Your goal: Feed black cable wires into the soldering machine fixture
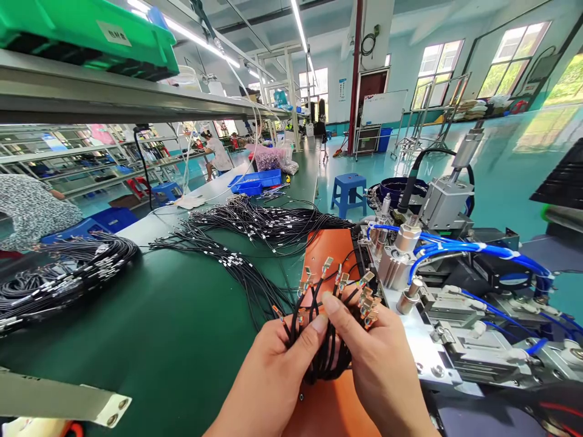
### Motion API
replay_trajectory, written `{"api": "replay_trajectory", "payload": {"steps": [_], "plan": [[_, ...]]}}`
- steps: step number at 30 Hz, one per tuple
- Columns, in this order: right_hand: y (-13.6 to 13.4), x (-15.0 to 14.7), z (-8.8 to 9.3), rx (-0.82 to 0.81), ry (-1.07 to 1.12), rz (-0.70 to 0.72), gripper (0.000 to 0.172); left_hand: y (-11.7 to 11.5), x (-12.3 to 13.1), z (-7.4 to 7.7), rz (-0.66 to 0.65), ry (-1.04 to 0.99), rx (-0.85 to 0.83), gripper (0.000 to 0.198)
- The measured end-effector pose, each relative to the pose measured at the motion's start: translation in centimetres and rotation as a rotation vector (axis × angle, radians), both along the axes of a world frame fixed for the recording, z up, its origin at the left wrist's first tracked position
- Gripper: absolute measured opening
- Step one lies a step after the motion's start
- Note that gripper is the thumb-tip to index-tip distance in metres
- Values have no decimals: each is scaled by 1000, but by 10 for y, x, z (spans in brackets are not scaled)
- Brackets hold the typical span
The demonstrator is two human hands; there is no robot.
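Observation:
Both of my hands grip one bundle of black cables over an orange board. My left hand closes round the bundle from the left, its thumb laid across the cables. My right hand holds the other side, with its thumb pressed down close to the left one. Metal terminals with copper-coloured parts fan out above my fingers, pointing away from me. The fingers behind the bundle are partly hidden. Beyond, loose black cables with white labels lie spread on the green table mat.
A machine with metal cylinders and blue air tubes stands close on the right. At left lies a coiled cable bundle. Farther back are blue trays and a blue stool. A shelf with a green bin overhangs the left. People sit beyond.

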State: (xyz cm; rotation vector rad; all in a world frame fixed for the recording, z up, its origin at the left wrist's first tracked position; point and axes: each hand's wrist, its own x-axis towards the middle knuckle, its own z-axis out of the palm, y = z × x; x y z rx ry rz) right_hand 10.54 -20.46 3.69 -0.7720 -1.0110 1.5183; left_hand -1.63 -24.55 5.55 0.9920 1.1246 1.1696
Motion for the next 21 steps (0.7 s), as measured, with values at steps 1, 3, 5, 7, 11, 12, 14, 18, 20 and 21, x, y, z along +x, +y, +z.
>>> {"api": "replay_trajectory", "payload": {"steps": [1,3,5,7,11,12,14,18,20,21], "plan": [[0,0,-1,1,10,9,26,0,0,0,-2,-5,0,28],[0,1,-3,7,30,38,27,1,0,0,-3,-18,4,27],[-1,1,-6,7,52,56,27,0,0,0,-3,-37,9,26],[-1,1,-8,4,62,51,25,0,1,1,-2,-55,6,27],[-2,1,-9,0,56,47,24,0,1,1,0,-61,-7,28],[-2,0,-9,-2,58,47,24,0,1,1,1,-58,-6,28],[-2,0,-9,-8,68,38,25,0,1,0,-13,-45,0,29],[-1,0,-6,11,25,34,23,1,1,2,-57,3,-2,32],[0,0,-4,36,-16,40,23,1,2,4,-76,17,-13,33],[0,1,-3,45,-30,37,24,1,2,5,-86,21,-16,33]]}}
